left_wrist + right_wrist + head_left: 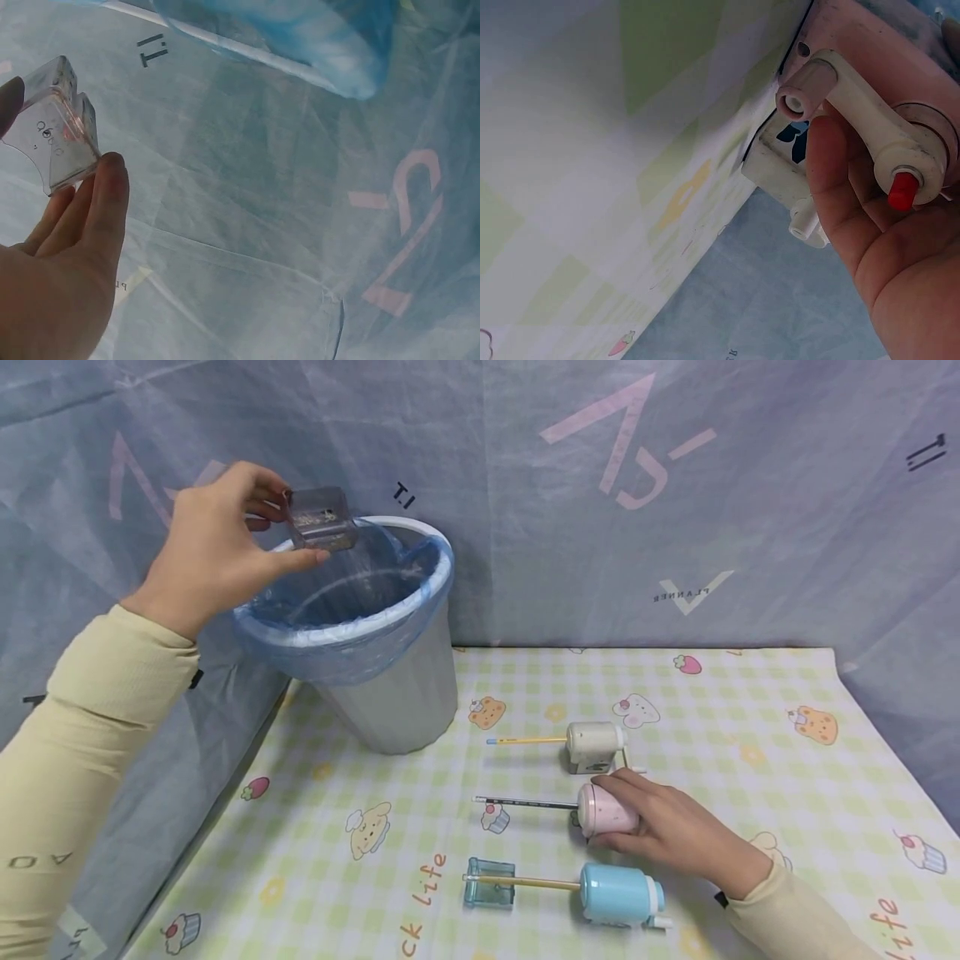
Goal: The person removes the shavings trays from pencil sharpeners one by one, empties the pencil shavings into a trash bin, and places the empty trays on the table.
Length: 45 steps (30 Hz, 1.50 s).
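Note:
My left hand (213, 539) pinches a small clear plastic drawer (322, 520) between thumb and fingertips, above the lined waste bin (401, 693). Light bits, like pencil shavings, show inside it. In the left wrist view the drawer (56, 135) is tilted. My right hand (675, 822) grips a pink pencil sharpener (611, 810) on the table, with a dark pencil (525, 802) stuck in its front. The right wrist view shows the sharpener's pale crank (866, 112) with a red tip at its hub, beside my fingers.
Behind the pink one stands a cream sharpener (592, 742) holding a yellow pencil (528, 741). Nearer lies a blue sharpener (617, 893) holding a wooden pencil (543, 884), whose end passes over a teal clear drawer (491, 897). Grey-blue cloth (517, 527) hangs behind the checked tablecloth (315, 893).

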Available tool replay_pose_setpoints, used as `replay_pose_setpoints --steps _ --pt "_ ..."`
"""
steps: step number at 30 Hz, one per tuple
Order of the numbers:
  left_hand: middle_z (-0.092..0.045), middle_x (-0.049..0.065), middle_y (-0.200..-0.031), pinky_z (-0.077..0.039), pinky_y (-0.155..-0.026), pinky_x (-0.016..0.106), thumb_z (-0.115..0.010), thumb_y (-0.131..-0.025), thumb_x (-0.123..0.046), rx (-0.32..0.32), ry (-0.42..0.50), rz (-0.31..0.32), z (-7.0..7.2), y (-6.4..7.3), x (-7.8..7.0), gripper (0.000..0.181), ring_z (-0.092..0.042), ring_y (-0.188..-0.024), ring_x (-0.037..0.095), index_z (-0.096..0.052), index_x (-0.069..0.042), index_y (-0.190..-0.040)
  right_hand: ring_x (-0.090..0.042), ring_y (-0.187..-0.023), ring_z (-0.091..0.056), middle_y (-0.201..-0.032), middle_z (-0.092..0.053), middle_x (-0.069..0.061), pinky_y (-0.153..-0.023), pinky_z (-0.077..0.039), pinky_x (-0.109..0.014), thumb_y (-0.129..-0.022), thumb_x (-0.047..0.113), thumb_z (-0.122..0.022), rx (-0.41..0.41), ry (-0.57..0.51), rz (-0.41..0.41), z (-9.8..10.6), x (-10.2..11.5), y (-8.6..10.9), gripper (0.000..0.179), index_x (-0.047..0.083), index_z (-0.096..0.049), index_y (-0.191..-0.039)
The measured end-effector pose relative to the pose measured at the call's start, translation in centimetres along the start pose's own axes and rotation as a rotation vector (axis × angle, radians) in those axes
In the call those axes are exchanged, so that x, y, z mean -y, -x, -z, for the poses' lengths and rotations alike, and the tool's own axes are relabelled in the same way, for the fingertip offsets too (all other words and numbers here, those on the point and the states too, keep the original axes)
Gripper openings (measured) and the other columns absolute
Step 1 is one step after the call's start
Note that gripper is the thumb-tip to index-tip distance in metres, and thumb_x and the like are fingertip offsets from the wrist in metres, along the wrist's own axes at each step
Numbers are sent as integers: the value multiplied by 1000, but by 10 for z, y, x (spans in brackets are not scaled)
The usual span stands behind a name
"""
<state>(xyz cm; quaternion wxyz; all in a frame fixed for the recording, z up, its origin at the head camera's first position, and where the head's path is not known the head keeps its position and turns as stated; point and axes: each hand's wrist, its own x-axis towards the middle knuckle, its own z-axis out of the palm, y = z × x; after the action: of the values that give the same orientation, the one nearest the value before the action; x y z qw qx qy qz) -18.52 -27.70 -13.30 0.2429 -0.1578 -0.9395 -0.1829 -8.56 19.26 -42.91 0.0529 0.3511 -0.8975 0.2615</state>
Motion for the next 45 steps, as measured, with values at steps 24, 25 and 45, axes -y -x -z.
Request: replay_pose_setpoints --steps 24,25,45 --pt "-70 27 -112 -47 -85 67 -98 -77 -14 12 -297 -204 -8 0 8 64 -61 -101 47 -65 1 -130 0 -87 -57 -121 -64 5 -71 -55 -28 -90 45 -87 25 -1 -49 2 3 -1 64 10 -64 -137" --pt "-71 27 -111 -46 -85 67 -98 -77 -13 9 -307 -220 -8 0 9 63 -60 -101 48 -66 1 -129 0 -87 -57 -121 -64 5 -71 -54 -28 -90 45 -88 25 0 -48 1 3 -1 63 10 -64 -137" --pt "-69 26 -126 -45 -102 65 -97 -67 4 -12 -506 -489 -10 2 14 67 -61 -114 49 -68 3 -127 0 -85 -56 -118 -62 7 -70 -54 -27 -89 43 -89 22 -14 -36 1 5 -1 62 12 -65 -137"
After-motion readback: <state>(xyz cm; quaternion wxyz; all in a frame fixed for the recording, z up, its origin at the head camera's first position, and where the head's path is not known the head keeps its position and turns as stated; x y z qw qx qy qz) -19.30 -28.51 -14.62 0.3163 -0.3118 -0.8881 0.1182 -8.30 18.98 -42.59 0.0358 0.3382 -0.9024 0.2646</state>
